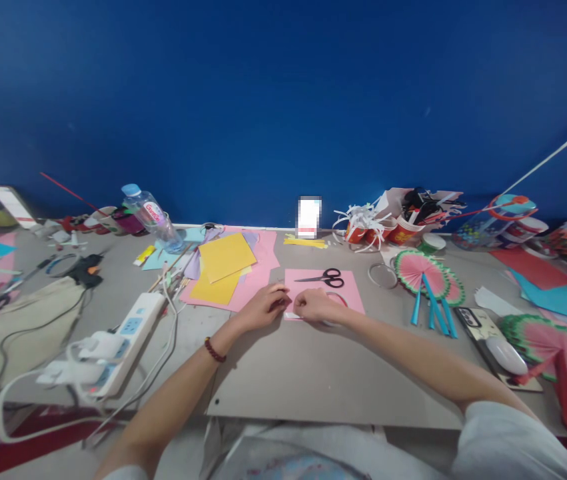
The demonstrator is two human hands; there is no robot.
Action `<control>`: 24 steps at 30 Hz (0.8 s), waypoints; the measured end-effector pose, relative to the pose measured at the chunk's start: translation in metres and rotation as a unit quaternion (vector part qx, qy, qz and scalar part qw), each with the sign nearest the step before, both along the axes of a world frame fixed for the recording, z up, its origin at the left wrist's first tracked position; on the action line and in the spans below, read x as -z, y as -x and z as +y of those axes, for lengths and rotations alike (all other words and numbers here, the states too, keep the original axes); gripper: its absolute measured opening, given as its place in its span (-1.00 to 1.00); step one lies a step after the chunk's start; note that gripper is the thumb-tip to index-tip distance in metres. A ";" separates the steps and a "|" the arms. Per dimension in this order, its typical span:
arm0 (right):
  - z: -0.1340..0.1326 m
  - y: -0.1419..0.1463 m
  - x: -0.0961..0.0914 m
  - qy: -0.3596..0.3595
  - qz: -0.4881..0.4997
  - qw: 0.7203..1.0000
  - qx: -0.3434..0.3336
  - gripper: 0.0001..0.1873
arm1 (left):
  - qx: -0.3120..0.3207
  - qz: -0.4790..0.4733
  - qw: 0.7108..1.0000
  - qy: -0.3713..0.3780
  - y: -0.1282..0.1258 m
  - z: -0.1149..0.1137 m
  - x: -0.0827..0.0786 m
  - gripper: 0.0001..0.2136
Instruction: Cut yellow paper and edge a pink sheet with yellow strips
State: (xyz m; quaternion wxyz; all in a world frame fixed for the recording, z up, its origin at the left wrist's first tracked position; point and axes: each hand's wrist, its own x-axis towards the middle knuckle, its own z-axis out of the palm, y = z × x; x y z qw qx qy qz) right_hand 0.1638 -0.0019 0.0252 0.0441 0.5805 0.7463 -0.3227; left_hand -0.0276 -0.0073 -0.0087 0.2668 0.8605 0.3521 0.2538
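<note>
In front of me on the table lies a pink sheet of paper (356, 293), and both hands meet over its near left part. My left hand (266, 307) is at the sheet's left edge with curled fingers; what they hold, if anything, is hidden. My right hand (317, 307) has its fingers pressed together beside it. Just under the fingertips shows a small white strip (292, 315), but I cannot tell which hand grips it. Black-handled scissors (332, 278) rest shut on the sheet. A ring-shaped roll (338, 297) is partly hidden behind my right hand.
Yellow sheets (226, 259) are stacked on pink paper to the left, near a power strip (133, 340) with cables. A leaning bottle (153, 217) stands behind. On the right are paper fans (422, 272), a metal ring (382, 275), a phone (473, 319) and a mouse (506, 355).
</note>
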 end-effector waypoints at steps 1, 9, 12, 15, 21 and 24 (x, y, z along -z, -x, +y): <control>0.000 0.000 0.000 0.000 0.001 1.000 -0.001 -0.80 | 0.000 0.001 1.000 -0.001 0.000 0.000 0.000 -0.78; 0.000 0.001 -0.001 0.006 -0.002 1.000 0.000 -0.80 | 0.001 0.013 1.000 -0.009 0.000 -0.001 -0.003 -0.81; 0.000 0.001 -0.001 0.005 -0.006 1.000 0.001 -0.79 | 0.002 0.013 1.000 -0.007 0.000 -0.001 -0.003 -0.81; 0.000 0.002 -0.002 0.001 -0.005 1.000 -0.001 -0.77 | 0.001 0.012 1.000 -0.005 0.000 -0.001 -0.003 -0.80; -0.001 0.002 -0.001 -0.007 -0.010 1.000 0.000 -0.76 | 0.006 0.008 1.000 -0.008 -0.001 -0.001 -0.003 -0.80; -0.001 0.002 -0.001 -0.009 -0.012 1.000 0.000 -0.76 | 0.006 0.005 1.000 -0.008 -0.001 -0.001 -0.003 -0.80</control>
